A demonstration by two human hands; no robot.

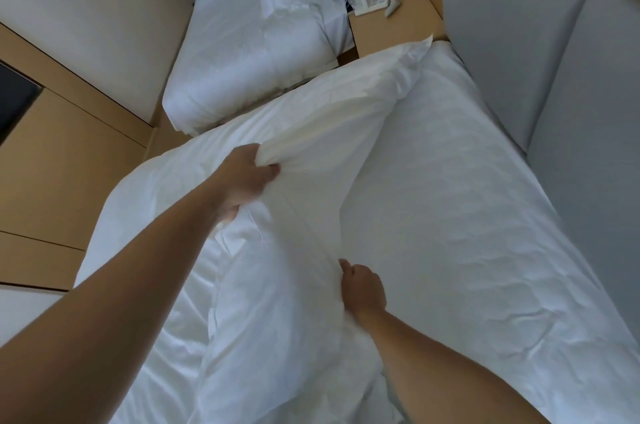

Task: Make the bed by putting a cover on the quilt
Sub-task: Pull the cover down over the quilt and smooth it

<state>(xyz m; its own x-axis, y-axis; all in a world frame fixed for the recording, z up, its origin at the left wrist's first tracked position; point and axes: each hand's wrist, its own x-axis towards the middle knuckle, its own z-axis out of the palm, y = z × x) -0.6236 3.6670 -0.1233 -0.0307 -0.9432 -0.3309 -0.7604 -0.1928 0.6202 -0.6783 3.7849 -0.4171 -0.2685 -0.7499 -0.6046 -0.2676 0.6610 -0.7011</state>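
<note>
A white quilt in its white cover [311, 118] lies bunched in a long ridge across the bed, from the bedside table down toward me. My left hand [247, 175] grips a raised fold of the fabric near the middle of the ridge. Lower and closer to me, my right hand [362, 290] clutches the cover's edge, its fingers curled into the cloth. The bed's white striped sheet [467, 233] shows bare to the right of the quilt. I cannot tell quilt from cover where the fabric is bunched.
A second bed [249, 56] with rumpled white bedding stands beyond. Between the beds a wooden bedside table [398, 28] carries a remote and cables. A grey padded headboard [554, 59] lines the right side. Wooden wall panels [69, 153] run along the left.
</note>
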